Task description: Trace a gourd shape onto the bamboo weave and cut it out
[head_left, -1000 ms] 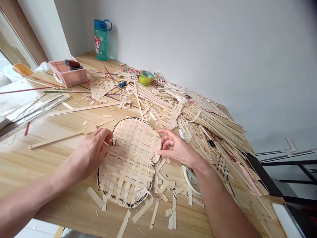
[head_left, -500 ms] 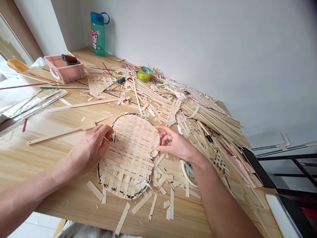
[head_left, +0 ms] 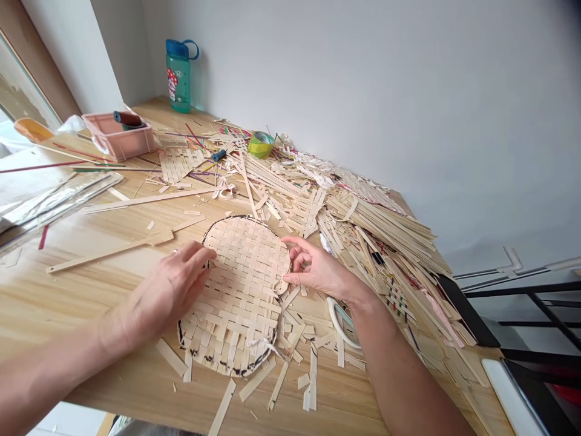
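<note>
In the middle of the view a woven bamboo mat (head_left: 245,278), rounded with dark marks along its rim, lies over the table. My left hand (head_left: 186,275) is closed at its left edge, the index finger on the weave and the thumb hidden below. At the opposite edge, my right hand (head_left: 315,266) grips the rim between thumb and fingers. A white twisted tie (head_left: 265,345) sits on the mat's lower right part. Scissors with a white handle (head_left: 338,324) lie partly under my right forearm.
Cut bamboo offcuts (head_left: 311,378) are scattered around the mat. Behind lie heaped strips (head_left: 385,218), a yellow-green tape roll (head_left: 261,144) and a blue spool (head_left: 218,155). A pink basket (head_left: 131,142) and a teal bottle (head_left: 180,82) stand at the back left.
The whole scene sits slightly lower in view. My left fingers have shifted a little right, the index now reaching over the mat's edge. My right hand keeps its hold.
</note>
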`<state>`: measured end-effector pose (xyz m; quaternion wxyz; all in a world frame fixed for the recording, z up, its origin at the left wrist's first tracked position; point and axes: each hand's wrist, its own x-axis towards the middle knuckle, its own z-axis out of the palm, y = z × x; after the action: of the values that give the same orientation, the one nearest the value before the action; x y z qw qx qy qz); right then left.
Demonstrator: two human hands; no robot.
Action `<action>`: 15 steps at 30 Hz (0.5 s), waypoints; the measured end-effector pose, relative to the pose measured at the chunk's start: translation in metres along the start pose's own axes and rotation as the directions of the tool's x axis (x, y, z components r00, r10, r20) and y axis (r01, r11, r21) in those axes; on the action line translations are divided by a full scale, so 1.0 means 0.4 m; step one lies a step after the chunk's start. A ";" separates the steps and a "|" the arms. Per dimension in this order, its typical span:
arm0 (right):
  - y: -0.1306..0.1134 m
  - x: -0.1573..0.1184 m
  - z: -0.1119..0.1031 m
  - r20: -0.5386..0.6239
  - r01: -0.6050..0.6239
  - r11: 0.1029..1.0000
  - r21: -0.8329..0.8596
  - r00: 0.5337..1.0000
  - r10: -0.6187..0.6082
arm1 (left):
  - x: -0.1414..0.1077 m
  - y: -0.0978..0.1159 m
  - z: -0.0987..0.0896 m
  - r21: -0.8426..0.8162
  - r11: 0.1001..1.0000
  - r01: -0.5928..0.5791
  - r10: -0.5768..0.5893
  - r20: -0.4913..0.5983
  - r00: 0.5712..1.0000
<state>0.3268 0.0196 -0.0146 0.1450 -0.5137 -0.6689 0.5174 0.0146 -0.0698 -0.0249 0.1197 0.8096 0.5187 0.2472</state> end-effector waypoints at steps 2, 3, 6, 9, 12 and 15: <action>-0.001 -0.001 -0.002 0.007 0.001 1.000 -0.014 1.000 -0.001 | -0.004 0.009 0.009 0.093 0.995 -0.047 0.043 0.044 0.998; -0.002 -0.002 -0.004 0.009 -0.002 0.999 -0.032 1.000 0.002 | -0.004 0.014 0.013 0.143 0.988 -0.062 0.052 0.073 0.996; -0.011 -0.010 -0.016 -0.050 -0.011 0.989 -0.145 0.999 0.004 | -0.004 0.026 0.019 0.258 0.963 -0.073 0.033 0.155 0.987; -0.037 -0.022 -0.028 -0.183 0.023 0.964 -0.263 0.980 -0.073 | -0.002 0.031 0.021 0.308 0.949 -0.068 0.004 0.204 0.979; -0.085 -0.030 -0.014 -0.250 0.148 0.932 -0.332 0.938 -0.238 | -0.002 0.033 0.023 0.330 0.941 -0.069 -0.007 0.224 0.975; -0.136 -0.019 0.041 -0.198 0.306 0.856 -0.417 0.888 -0.414 | -0.001 0.034 0.025 0.344 0.937 -0.057 -0.023 0.225 0.974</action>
<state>0.2890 0.0077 0.0266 0.2326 -0.4641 -0.8125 0.2651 0.0301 -0.0756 -0.0273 0.0308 0.8452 0.5302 0.0589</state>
